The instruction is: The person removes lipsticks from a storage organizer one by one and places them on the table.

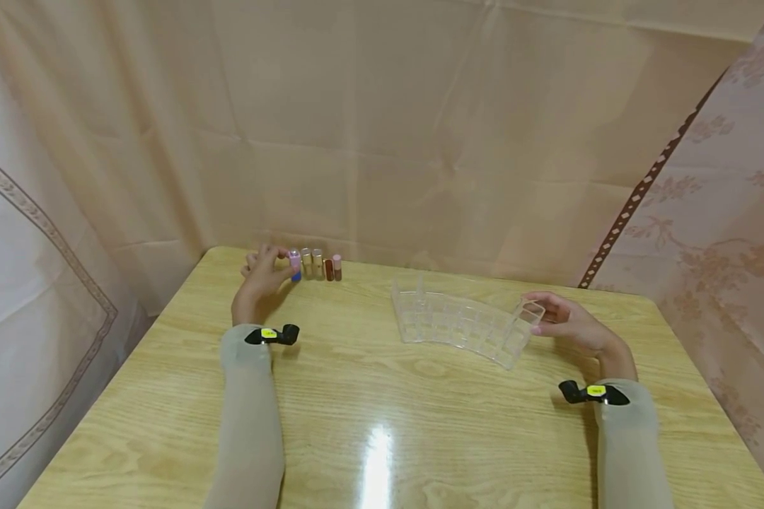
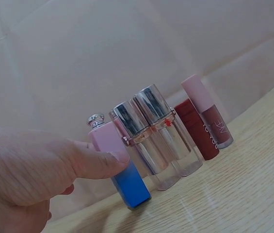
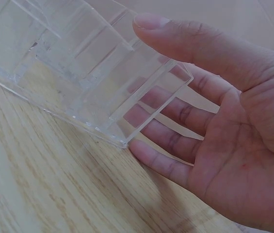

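Note:
At the table's back left, my left hand (image 1: 261, 277) pinches a pink-and-blue lip gloss tube (image 2: 134, 182) between thumb and fingers. The tube stands upright with a silvery knob on top. Right beside it are two clear tubes with shiny caps (image 2: 149, 101), a dark red tube (image 2: 200, 133) and a pink-capped lip gloss (image 2: 217, 121), all in a row. My right hand (image 1: 573, 325) holds the right end of a clear plastic organizer (image 1: 453, 343) with many compartments. In the right wrist view the thumb lies over its near side, the fingers (image 3: 170, 141) behind its end wall.
The organizer rests on a light wood-grain table (image 1: 318, 403). A beige curtain (image 1: 407, 141) hangs along the back edge. Patterned cloths hang at the left (image 1: 32, 283) and right (image 1: 732, 233) sides.

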Available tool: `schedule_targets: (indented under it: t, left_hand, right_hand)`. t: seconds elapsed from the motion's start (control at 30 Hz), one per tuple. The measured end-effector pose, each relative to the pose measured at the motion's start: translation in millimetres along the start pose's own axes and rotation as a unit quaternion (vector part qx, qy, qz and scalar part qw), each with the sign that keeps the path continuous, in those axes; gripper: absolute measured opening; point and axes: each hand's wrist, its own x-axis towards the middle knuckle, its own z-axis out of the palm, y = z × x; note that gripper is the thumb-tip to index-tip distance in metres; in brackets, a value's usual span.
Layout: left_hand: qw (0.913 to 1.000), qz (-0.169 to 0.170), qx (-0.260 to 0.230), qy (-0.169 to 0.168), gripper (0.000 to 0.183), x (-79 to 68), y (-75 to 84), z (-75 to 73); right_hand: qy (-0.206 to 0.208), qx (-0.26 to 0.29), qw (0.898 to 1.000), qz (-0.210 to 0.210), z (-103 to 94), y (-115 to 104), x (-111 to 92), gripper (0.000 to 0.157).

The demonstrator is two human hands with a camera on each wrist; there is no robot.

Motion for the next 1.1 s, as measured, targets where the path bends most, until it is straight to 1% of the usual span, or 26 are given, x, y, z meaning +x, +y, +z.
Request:
schedule_targets:
  t: [0.3,0.53,0.63,0.87,0.93,1.0,1.1]
  left_hand:
    - [1.0,-0.002,-0.002,-0.002,0.034,0.0,0.3,1.4]
    - [1.0,0.005,-0.003,0.002,0.035,0.2,1.1,1.7]
    - [1.0,0.001,-0.003,0.0,0.034,-0.1,0.8,1.3]
    - [0.9998,0.015,0.015,0.005,0.035,2.1,-1.0,1.9]
    - [0.9998,0.012,0.012,0.004,0.034,2.4,-1.5,2.3]
    - [0.9996,0.02,0.018,0.004,0.035,3.2,-2.0,2.3]
    - [0.9996,0.019,0.019,0.004,0.035,3.6,-2.4,2.8]
  right_hand:
    - [0.001,-0.007,1.0,0.004,-0.9,-0.6,0.0,0.057]
    - [0.006,-0.012,1.0,0.013,0.0,-0.9,-0.8,0.057]
    - [0.008,-0.015,1.0,0.015,0.4,-1.4,-0.8,0.058]
    - [0.006,-0.014,1.0,0.015,0.2,-1.4,-0.4,0.058]
    - [0.005,-0.014,1.0,0.014,0.2,-1.3,-0.4,0.058]
    - [0.005,-0.013,1.0,0.013,-0.2,-0.9,-0.4,0.058]
    - [0.002,-0.014,1.0,0.009,-1.0,-0.1,-0.7,0.058]
